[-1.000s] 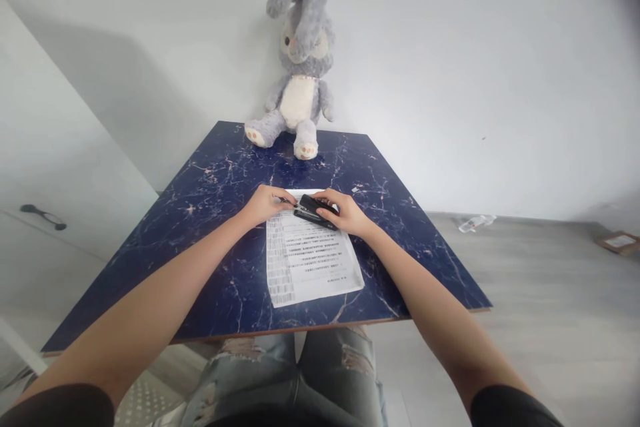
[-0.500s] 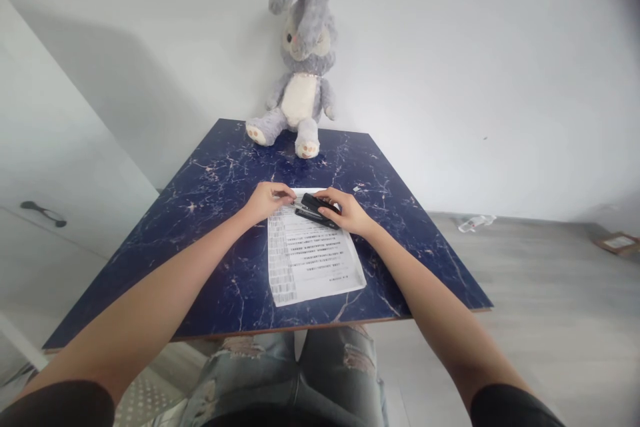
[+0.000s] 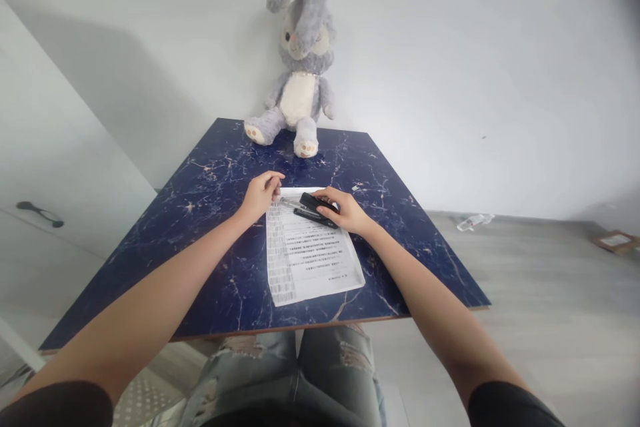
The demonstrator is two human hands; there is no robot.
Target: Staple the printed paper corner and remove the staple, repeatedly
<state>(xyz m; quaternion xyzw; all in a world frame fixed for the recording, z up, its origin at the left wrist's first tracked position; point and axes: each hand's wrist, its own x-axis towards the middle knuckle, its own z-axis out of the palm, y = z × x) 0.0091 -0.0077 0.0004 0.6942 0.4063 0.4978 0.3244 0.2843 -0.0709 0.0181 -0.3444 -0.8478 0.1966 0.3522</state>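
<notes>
A black stapler (image 3: 320, 215) lies over the upper part of a printed sheet of paper (image 3: 320, 260), its top and base spread apart. My right hand (image 3: 345, 209) grips the stapler from its right side, thumb below and fingers above. A thin metal piece (image 3: 289, 202) sticks out from the stapler's left end. My left hand (image 3: 261, 193) hovers at the sheet's top left corner, fingers curled and pressed together, left of the metal piece. Whether anything small is between those fingertips is hidden.
The blue marbled table (image 3: 220, 213) carries the sheet. A grey plush rabbit (image 3: 300, 93) sits at its far edge against the wall. A small white scrap (image 3: 356, 187) lies right of the sheet. Clear plastic (image 3: 475, 221) and a cardboard piece (image 3: 616, 240) are on the floor.
My left hand has drawn away from the stapler, to the left and slightly up. More of the metal piece now shows at the stapler's left end. My right hand keeps its grip.
</notes>
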